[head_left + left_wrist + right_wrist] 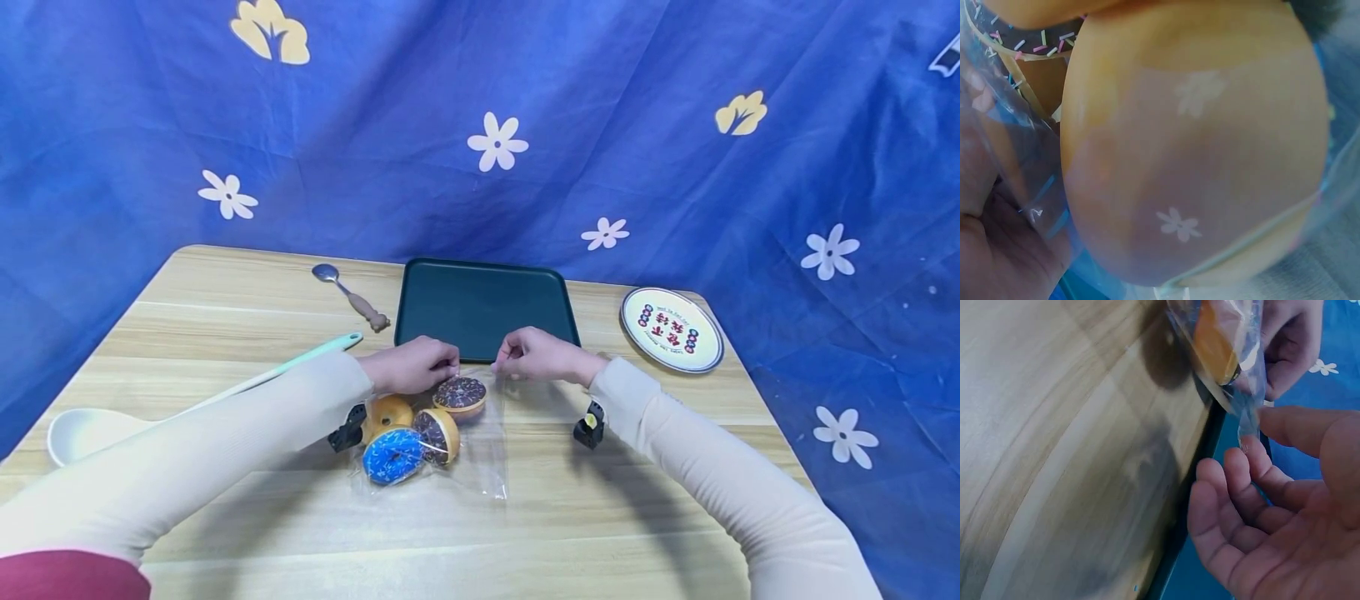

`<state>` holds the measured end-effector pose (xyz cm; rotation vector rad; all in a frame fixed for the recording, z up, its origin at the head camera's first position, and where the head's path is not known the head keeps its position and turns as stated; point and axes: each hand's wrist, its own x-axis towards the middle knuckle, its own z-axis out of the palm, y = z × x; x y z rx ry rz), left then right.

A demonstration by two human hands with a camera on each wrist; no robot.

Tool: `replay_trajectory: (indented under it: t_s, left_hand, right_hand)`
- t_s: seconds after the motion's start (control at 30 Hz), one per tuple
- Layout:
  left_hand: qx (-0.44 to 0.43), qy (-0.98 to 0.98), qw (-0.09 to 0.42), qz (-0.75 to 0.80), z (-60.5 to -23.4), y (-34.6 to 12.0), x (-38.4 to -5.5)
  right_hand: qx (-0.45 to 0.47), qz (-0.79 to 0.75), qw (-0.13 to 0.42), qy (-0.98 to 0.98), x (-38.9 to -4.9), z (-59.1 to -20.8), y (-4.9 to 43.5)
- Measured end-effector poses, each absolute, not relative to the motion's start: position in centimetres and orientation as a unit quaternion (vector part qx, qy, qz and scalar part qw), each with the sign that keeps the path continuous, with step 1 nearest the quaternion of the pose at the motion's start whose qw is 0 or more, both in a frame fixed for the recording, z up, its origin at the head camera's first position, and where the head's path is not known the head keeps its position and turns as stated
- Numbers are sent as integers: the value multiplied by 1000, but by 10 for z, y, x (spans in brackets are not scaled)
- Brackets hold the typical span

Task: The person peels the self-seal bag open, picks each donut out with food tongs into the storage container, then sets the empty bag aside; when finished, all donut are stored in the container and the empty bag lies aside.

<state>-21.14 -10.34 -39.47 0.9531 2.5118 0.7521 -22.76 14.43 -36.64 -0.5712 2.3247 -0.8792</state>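
Note:
A clear plastic bag (487, 462) holds several toy doughnuts: a blue one (392, 455), a golden one (388, 412) and two with dark, sprinkled icing, the upper one (460, 395) close under the left hand. My left hand (416, 365) grips the bag's upper edge, its fingers curled. At the upper right corner, my right hand (542, 355) pinches the film; the right wrist view shows thumb and index finger (1260, 459) meeting on it. A smooth golden doughnut (1191, 150) fills most of the left wrist view, beside my palm.
Behind the hands lies a dark green tray (483, 304). A metal spoon (352, 297) rests left of it, and a patterned plate (671, 329) at the right. A long-handled white ladle (93, 435) passes beneath the left forearm. A blue flowered cloth (420, 108) hangs along the table's back.

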Motion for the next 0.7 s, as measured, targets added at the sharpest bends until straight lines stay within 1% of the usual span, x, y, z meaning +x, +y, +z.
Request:
replay_trajectory:
  t_s: [0.17, 0.47, 0.7]
  left_hand:
    - [338, 888, 173, 259, -396, -103, -212]
    - [346, 888, 165, 254, -396, -103, -212]
    - [350, 889, 159, 250, -397, -102, -212]
  right_hand:
    - [-182, -342, 322, 864, -227, -362, 144]
    - [-179, -337, 326, 865, -228, -362, 142]
    - [-176, -329, 318, 872, -227, -361, 141]
